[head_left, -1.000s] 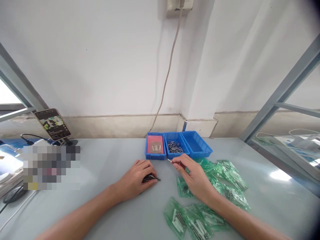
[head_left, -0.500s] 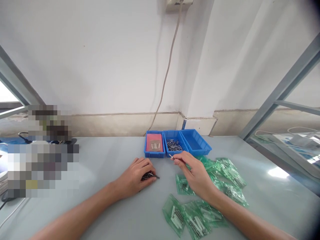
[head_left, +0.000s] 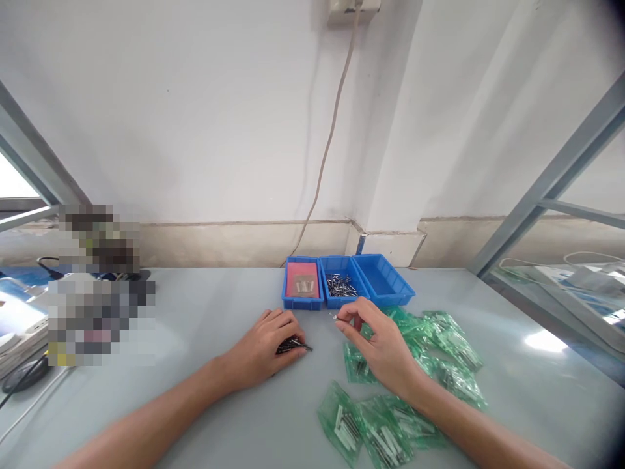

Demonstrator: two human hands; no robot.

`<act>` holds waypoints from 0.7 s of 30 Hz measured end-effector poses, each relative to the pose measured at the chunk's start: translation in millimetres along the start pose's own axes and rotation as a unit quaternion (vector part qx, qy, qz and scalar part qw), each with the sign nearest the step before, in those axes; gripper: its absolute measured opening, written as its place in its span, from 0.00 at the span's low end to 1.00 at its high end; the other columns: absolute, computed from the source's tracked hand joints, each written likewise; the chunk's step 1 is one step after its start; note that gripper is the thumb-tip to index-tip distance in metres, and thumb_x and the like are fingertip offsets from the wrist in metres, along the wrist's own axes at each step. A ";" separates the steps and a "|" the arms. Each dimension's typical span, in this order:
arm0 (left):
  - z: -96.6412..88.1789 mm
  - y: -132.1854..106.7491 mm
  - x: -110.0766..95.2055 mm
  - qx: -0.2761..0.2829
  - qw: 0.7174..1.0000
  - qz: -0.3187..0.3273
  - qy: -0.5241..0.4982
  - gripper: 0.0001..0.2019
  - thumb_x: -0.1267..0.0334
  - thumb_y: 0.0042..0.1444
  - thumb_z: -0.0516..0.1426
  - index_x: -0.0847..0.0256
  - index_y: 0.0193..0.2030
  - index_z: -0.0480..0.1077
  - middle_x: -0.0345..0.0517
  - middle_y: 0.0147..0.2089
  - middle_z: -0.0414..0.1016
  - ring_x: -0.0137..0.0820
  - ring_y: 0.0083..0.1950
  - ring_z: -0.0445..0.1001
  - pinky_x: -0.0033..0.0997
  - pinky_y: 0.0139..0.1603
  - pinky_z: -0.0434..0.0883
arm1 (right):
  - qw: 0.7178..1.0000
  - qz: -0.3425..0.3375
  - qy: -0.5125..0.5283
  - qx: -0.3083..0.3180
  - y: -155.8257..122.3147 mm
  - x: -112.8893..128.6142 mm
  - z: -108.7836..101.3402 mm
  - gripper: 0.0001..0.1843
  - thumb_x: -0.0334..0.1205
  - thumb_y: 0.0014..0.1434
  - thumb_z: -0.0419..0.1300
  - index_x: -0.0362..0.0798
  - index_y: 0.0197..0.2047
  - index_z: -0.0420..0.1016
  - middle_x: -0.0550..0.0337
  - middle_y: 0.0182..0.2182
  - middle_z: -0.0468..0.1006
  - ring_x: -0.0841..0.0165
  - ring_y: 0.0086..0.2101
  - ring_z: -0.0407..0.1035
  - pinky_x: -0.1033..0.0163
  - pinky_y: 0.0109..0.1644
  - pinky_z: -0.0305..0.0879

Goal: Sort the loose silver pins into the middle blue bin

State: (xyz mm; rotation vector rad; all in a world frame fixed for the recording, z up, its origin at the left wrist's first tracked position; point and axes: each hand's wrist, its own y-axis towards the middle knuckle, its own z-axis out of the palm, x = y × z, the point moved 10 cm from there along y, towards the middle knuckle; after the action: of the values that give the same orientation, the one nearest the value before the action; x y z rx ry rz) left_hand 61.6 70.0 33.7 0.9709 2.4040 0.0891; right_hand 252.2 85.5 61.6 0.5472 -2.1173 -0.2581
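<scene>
My left hand (head_left: 266, 345) rests on the grey table (head_left: 195, 326), its fingers closed on a bundle of thin dark metal pins (head_left: 291, 346) whose tips stick out to the right. My right hand (head_left: 378, 342) hovers just right of it and pinches a single small metal pin (head_left: 334, 316) between thumb and forefinger. Right behind both hands stand three joined blue bins: the left bin (head_left: 302, 284) has a pink pad with small parts, the middle bin (head_left: 341, 284) holds several loose metal pins, the right bin (head_left: 384, 280) looks empty.
Several green plastic bags of pins (head_left: 420, 345) lie scattered under and right of my right arm, with more bags (head_left: 366, 426) near the front. Blurred items, cables and a stack of papers (head_left: 19, 326) sit at the table's left. A metal frame (head_left: 551, 189) stands at right.
My right hand first carried its pin a little toward the bins and has now drawn back slightly toward me. My left hand has stayed put on its bundle.
</scene>
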 end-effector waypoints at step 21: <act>0.1 1.0 -0.9 0.002 1.000 -0.003 0.002 0.03 0.61 0.74 0.60 0.55 0.49 0.74 0.44 0.50 0.76 0.38 0.50 0.72 0.40 0.55 0.66 | 0.999 0.031 0.029 -0.025 -1.8 -9.4 -2.3 0.10 0.47 0.78 0.52 0.54 0.49 0.71 0.61 0.38 0.77 0.63 0.37 0.71 0.60 0.43 0.68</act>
State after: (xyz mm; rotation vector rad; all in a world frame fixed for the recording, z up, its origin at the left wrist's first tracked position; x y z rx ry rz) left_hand 62.9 70.1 34.2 0.9661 2.4107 0.0839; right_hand 259.3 88.4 55.4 0.4532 -2.0627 -0.2560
